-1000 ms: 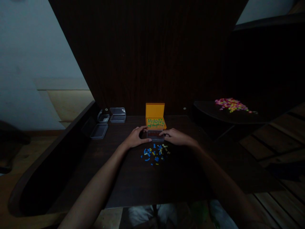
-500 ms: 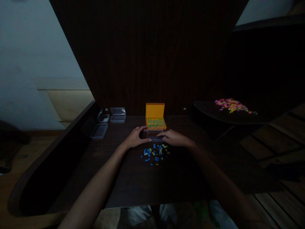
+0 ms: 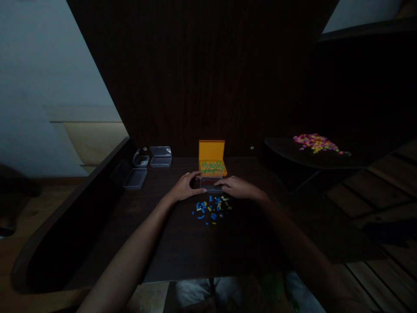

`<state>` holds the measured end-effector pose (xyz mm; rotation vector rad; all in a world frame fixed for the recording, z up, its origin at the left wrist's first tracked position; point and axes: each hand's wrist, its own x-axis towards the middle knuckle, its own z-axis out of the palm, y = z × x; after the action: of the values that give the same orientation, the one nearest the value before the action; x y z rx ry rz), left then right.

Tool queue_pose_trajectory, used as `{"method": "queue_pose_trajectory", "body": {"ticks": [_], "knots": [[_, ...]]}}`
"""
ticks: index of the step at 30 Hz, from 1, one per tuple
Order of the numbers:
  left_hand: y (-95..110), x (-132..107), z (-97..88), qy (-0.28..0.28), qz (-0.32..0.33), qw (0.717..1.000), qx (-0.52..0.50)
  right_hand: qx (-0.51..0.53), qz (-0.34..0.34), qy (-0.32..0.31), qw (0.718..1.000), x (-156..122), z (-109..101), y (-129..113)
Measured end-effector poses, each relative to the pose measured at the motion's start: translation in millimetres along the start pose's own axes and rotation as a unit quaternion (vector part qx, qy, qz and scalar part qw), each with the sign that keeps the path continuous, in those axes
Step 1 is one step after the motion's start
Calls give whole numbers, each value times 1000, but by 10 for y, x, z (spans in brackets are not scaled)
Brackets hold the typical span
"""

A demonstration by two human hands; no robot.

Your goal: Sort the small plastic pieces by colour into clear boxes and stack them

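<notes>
A transparent plastic box (image 3: 211, 188) lies on the dark table between my two hands. A dark reddish-brown row, too dim to make out, runs along its far side. My left hand (image 3: 185, 187) is curved round the box's left end, thumb at the near corner and fingers at the far one. My right hand (image 3: 239, 188) comes in from the right, its index finger reaching into the box and the others curled; anything at the fingertips is hidden. Just nearer to me, small blue and yellow building-brick pieces (image 3: 213, 216) are scattered. Behind the box stands an orange case (image 3: 211, 150), lid up, with green pieces inside.
At the left lie an open transparent box (image 3: 160, 161), a smaller box (image 3: 141, 161) and another open box (image 3: 135, 178), beside the raised table side (image 3: 81, 208). A heap of pink and yellow pieces (image 3: 315, 142) rests on a dark shelf (image 3: 283, 150) at the right.
Both hands stay at the transparent box with almost the same posture. The whole view has shifted very slightly; no piece has visibly moved.
</notes>
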<state>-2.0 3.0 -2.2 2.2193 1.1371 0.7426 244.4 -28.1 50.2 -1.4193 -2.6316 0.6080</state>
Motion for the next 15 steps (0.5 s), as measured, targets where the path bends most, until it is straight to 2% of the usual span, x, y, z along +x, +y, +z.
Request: {"method": "queue_pose_trajectory", "body": {"ticks": [8, 15], "knots": [[18, 3, -5, -4, -3, 1000, -11, -9, 9, 7, 1000, -77, -115, 35], [32, 0, -21, -7, -14, 1000, -10, 14, 1, -7, 1000, -39, -36, 29]]}}
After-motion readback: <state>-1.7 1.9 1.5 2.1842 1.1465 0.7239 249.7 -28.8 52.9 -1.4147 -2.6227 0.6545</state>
